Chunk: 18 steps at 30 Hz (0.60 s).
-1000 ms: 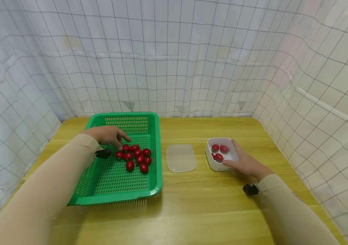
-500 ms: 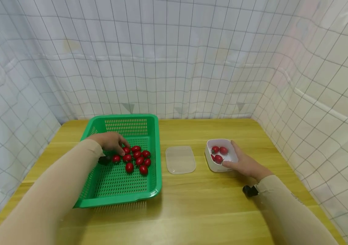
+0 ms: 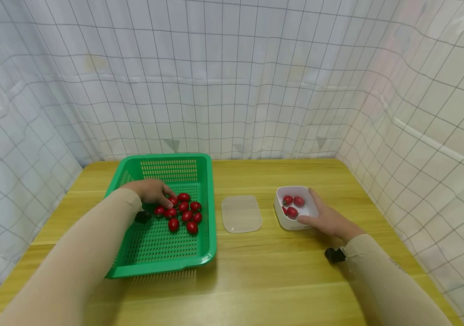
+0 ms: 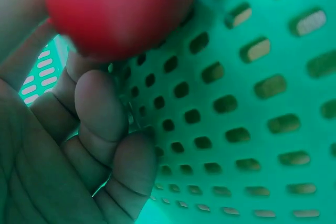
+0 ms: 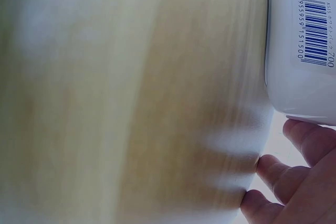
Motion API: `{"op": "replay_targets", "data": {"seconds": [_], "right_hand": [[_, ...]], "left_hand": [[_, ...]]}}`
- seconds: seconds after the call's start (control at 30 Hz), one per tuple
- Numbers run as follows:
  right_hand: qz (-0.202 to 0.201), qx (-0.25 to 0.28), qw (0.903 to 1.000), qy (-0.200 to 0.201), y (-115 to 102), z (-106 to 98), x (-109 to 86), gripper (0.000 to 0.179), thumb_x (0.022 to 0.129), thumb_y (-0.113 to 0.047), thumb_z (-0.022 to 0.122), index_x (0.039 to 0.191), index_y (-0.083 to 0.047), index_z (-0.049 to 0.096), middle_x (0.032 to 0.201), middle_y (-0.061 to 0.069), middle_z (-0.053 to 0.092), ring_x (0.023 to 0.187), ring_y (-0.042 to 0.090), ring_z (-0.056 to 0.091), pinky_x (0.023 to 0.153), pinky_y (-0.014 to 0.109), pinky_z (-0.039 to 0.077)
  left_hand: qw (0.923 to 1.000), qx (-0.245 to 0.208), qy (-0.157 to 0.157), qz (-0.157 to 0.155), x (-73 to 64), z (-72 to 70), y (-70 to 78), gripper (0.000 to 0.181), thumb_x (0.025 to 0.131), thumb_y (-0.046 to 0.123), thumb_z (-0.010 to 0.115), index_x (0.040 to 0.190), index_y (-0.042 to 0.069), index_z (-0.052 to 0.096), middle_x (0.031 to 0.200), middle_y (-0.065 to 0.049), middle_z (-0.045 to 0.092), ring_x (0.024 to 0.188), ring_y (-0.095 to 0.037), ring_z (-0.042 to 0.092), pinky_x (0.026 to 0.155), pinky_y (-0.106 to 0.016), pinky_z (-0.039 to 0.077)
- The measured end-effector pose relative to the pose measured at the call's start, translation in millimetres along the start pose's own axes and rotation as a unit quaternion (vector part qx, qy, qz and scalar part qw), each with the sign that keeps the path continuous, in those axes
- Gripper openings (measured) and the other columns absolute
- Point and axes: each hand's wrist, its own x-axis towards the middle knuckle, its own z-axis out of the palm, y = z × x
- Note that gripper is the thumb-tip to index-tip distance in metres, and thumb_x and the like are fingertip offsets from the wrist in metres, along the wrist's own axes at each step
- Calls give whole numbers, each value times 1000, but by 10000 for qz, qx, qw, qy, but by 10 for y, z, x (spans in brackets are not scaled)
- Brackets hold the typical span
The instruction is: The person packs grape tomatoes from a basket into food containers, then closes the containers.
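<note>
Where the left hand point(image 3: 150, 190) dips into the green basket point(image 3: 210, 217), I find the tomato point(image 3: 173, 199) that matters: it sits toward the back of a loose cluster, with thumb and forefinger drawn narrow about it. Whether they truly grip it I cannot tell from my end (one big red curve crowds the left wrist view, and I can't swear it is the same fruit). I read the step in hand as picking up a single tomato; the next move, to my mind, calls for a light, sure pinch and a straight lift, so the neighbours don't roll. Those other tomatoes point(image 3: 187, 215) lie close around it, smooth, glossy and oval. The basket is moulded plastic, slotted through floor and walls, with a rounded rim.

Well apart, the right hand point(image 3: 326, 218) holds the white container point(image 3: 289, 223) at its right side, thumb by the near rim and fingers toward the back; I take that as steadying. Its walls are smooth, its corners softened; a barcode label point(image 5: 315, 32) marks one side, and a few tomatoes point(image 3: 292, 212) lie inside. Between basket and container, a thin translucent lid point(image 3: 241, 214) lies flat on the tabletop point(image 3: 248, 267), which is yellow, wood-grained and faintly shiny. Behind everything hangs a creased, grid-patterned curtain point(image 3: 232, 90).
</note>
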Motion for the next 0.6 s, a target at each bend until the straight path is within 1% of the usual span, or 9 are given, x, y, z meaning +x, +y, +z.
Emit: {"op": "replay_targets", "data": {"seconds": [0.17, 0.3, 0.47, 0.6], "right_hand": [[-9, -4, 10000, 11, 7, -4, 6, 121, 93, -58, 74, 169, -13, -9, 171, 29, 19, 138, 46, 43, 122, 69, 29], [24, 6, 10000, 14, 19, -3, 13, 122, 92, -60, 73, 169, -13, -9, 170, 29, 20, 138, 46, 43, 122, 69, 29], [80, 46, 10000, 11, 34, -1, 12, 123, 92, -61, 74, 170, -14, -9, 171, 28, 19, 139, 46, 42, 122, 69, 28], [22, 5, 10000, 15, 22, -5, 5, 122, 93, -60, 73, 169, -13, -9, 171, 29, 17, 139, 46, 43, 122, 69, 29]], "left_hand": [[10000, -3, 5, -33, 21, 18, -27, 56, 97, 47, 74, 143, 17, 67, 156, -25, 51, 147, -55, 39, 114, -69, 39], [10000, -13, -1, -37, 22, 25, -23, 56, 97, 47, 74, 143, 17, 67, 155, -24, 53, 146, -54, 41, 113, -67, 41], [9999, -72, -18, -121, 5, 24, -1, 55, 97, 47, 73, 144, 18, 67, 155, -23, 54, 145, -53, 43, 112, -66, 43], [9999, -91, -15, -137, -1, 21, 5, 55, 97, 47, 73, 144, 17, 67, 155, -23, 54, 146, -53, 42, 113, -66, 42]]}}
